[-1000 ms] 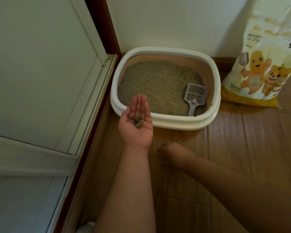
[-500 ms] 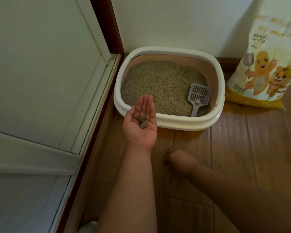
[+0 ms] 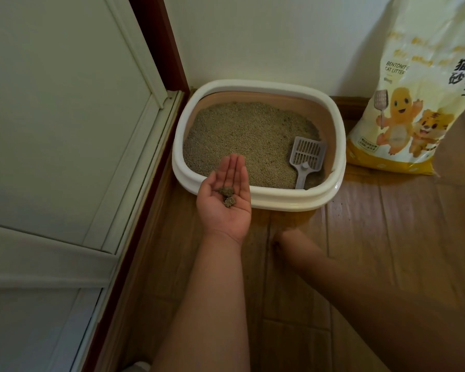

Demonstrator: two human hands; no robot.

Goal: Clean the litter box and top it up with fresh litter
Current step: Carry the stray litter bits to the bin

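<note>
The left hand (image 3: 226, 204) lay flat and open so two small grey-brown litter clumps (image 3: 227, 196) stayed on its palm, just short of the cream plastic litter box (image 3: 258, 194), while the right hand (image 3: 281, 238) reached down to the wooden floor (image 3: 387, 237), its fingers too hidden to tell.

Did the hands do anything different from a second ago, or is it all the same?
Almost the same. The left hand stays open and flat, palm up, with the two clumps on it. The right hand stays low at the floor; whether it grips anything cannot be told. The scoop still lies in the litter box, and the litter bag has not moved.

Scoop (image 3: 306, 155) lies in litter box (image 3: 255, 88), bag (image 3: 419, 103) to its right
</note>
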